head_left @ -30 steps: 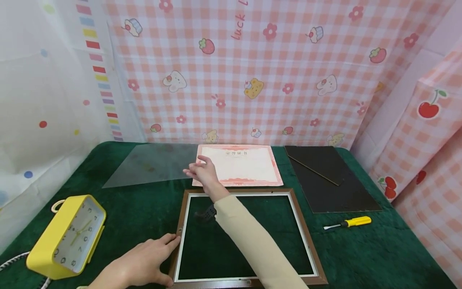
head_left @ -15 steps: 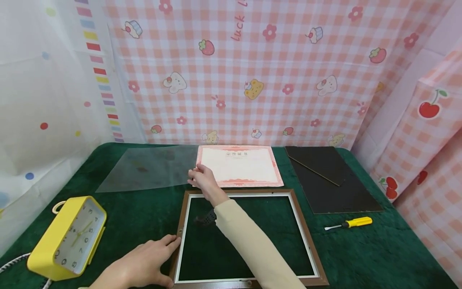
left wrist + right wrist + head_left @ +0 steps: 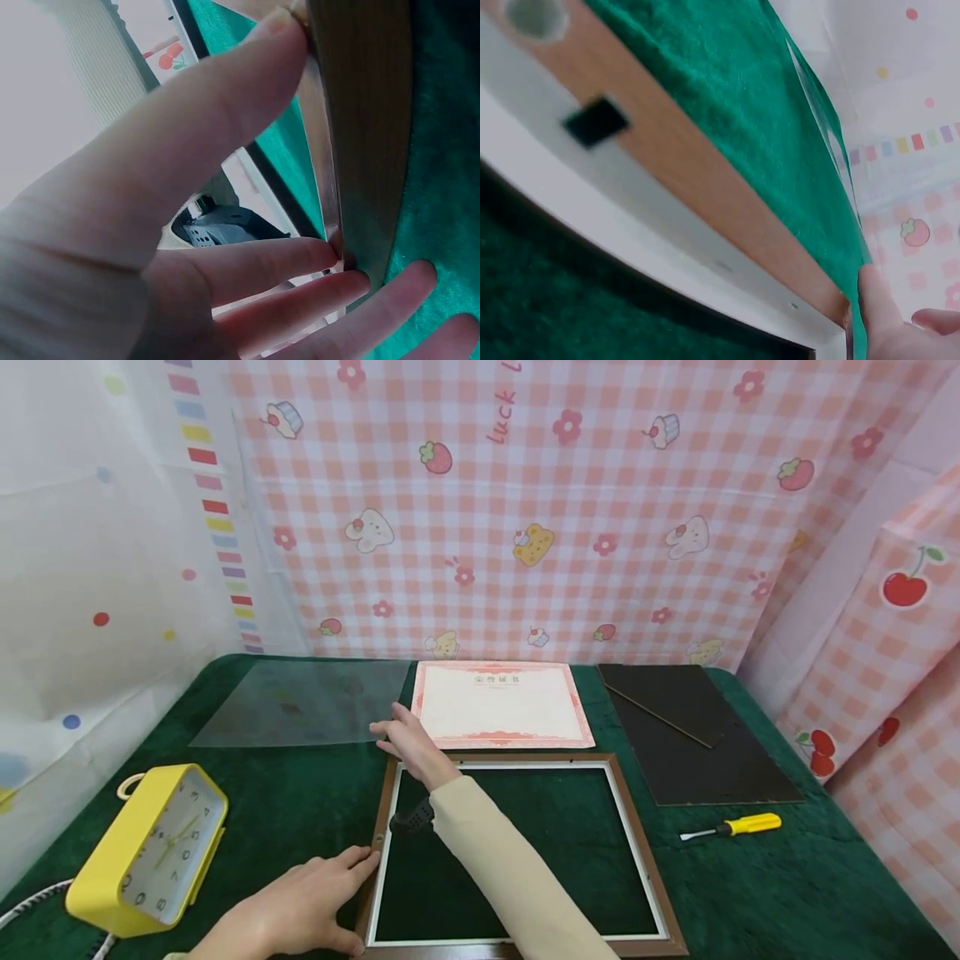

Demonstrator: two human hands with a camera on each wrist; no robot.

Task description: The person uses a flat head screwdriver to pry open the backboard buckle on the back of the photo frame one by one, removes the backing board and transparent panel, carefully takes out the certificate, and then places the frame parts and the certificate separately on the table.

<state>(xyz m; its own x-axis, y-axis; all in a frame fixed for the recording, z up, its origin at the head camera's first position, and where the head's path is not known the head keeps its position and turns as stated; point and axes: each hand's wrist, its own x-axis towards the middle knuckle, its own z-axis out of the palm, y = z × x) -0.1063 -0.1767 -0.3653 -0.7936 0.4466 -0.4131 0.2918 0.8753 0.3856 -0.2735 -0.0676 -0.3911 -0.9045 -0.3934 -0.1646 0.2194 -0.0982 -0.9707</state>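
Note:
A brown wooden picture frame (image 3: 632, 843) with a white inner lip lies in front of me. My left hand (image 3: 300, 897) rests at its left side, fingertips on the bar and thumb by the near corner. In the left wrist view, the thumb (image 3: 225, 94) and extended fingers touch the brown bar (image 3: 367, 135). My right arm crosses over the frame. Beyond its far left corner, my right hand (image 3: 411, 742) has its fingers spread at the near right corner of a clear plastic sheet (image 3: 307, 702), which lies flat. The right wrist view shows part of that hand (image 3: 900, 330) by the sheet's thin edge.
A red-bordered certificate (image 3: 502, 706) lies behind the frame. To its right is a black backing board (image 3: 693, 756) with a thin stand leg, and a yellow-handled screwdriver (image 3: 735, 826) in front. A yellow alarm clock (image 3: 142, 852) stands at left on the green cloth (image 3: 795, 885).
The clear sheet has shifted left, away from the certificate, and my right hand has moved left with it, its fingers now spread. My left hand has stayed on the frame.

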